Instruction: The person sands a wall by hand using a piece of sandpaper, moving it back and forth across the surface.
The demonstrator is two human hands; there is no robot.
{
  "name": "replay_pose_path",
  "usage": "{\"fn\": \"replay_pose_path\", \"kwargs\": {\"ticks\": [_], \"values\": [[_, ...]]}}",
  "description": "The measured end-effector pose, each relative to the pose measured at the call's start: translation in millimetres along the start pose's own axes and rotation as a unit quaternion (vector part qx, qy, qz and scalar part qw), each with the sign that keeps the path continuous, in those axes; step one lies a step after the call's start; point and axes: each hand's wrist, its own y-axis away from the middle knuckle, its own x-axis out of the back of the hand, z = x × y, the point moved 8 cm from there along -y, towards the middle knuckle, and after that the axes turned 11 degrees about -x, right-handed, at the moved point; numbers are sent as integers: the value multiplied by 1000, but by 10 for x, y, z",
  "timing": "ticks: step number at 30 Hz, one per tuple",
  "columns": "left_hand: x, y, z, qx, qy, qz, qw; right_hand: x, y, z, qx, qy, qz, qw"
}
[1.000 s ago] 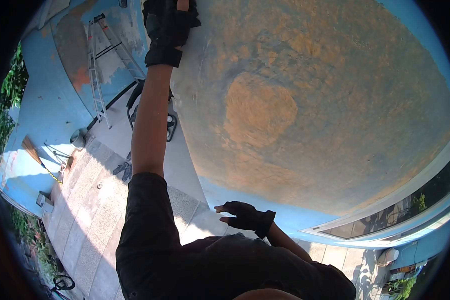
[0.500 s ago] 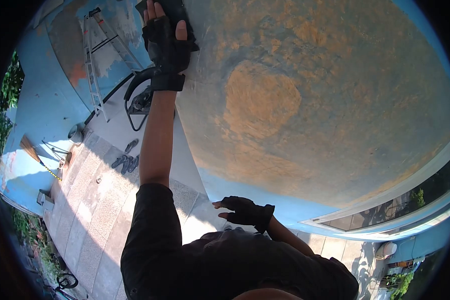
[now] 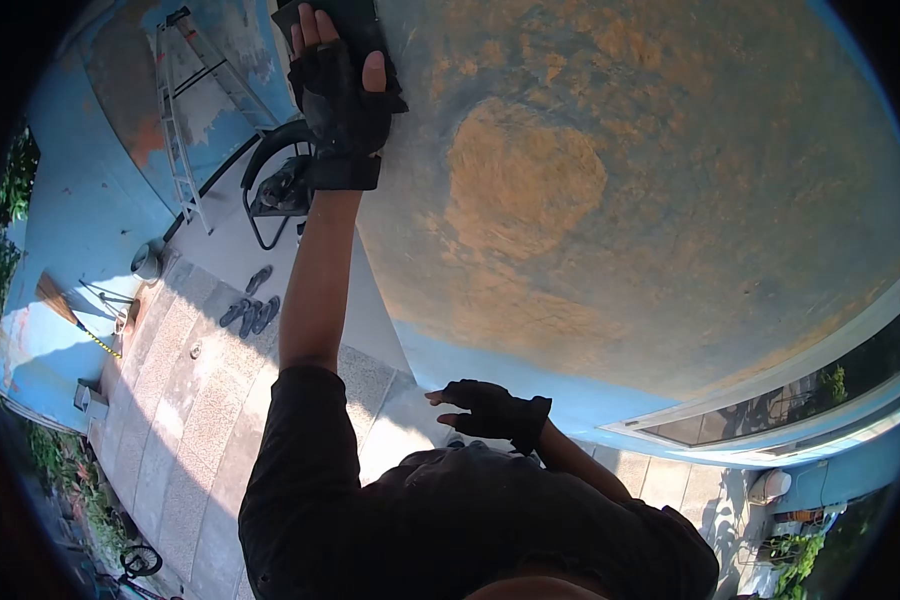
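My left hand, in a black fingerless glove, lies flat with its fingers stretched out on a thin dark sheet at the edge of the patchy orange and grey wall. The sheet sits between the palm and the wall, its corner showing beside the thumb. Lower down, near my dark shirt, my right hand wears a similar glove. Its thumb and fingers are apart, with nothing in them, close to the wall's blue lower band.
A stepladder leans at the upper left, near a black chair with things on it. Slippers, a bucket and a broom are on the left. A window is at the lower right.
My left hand and the dark sheet have shifted slightly right and down in view. The chair now shows more fully beside the left wrist. My right hand has barely moved.
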Motion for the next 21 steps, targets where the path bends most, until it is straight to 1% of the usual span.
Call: {"fn": "replay_pose_path", "kwargs": {"ticks": [2,4,5,7,9,11,12,13,15,16,18,19,20,21], "values": [[7,56,243,-8,-3,-21,1000,38,4,-13,-10,4,-5,1000],[-73,389,671,-20,13,-58,998,7,-23,-17,-19,2,-12,1000],[-118,617,944,-22,6,-112,993,-16,-56,0,-24,2,-21,999],[-146,851,1234,-64,19,-170,983,-49,-93,4,-29,3,-31,999],[-109,756,913,-66,5,-156,986,-29,-142,-67,1,-10,-26,1000],[31,344,400,-11,21,-61,998,-28,-168,-83,-3,-6,-27,1000],[62,250,108,14,12,-21,1000,-24,-179,-91,-3,-2,-28,1000],[80,156,-53,36,4,-9,999,0,-176,-96,-5,-5,-29,1000],[48,156,11,21,-10,-3,1000,188,-155,-192,41,10,18,999],[39,197,101,21,-8,-4,1000,266,-176,-214,25,32,9,999],[-12,419,536,-26,15,-57,998,455,-213,-239,25,34,11,999],[-58,584,822,-56,7,-100,993,541,-227,-243,22,38,6,999],[-86,734,1013,-86,21,-139,986,603,-252,-216,50,60,39,996],[-118,830,1128,-116,34,-175,977,721,-267,-294,58,84,48,994]]}}
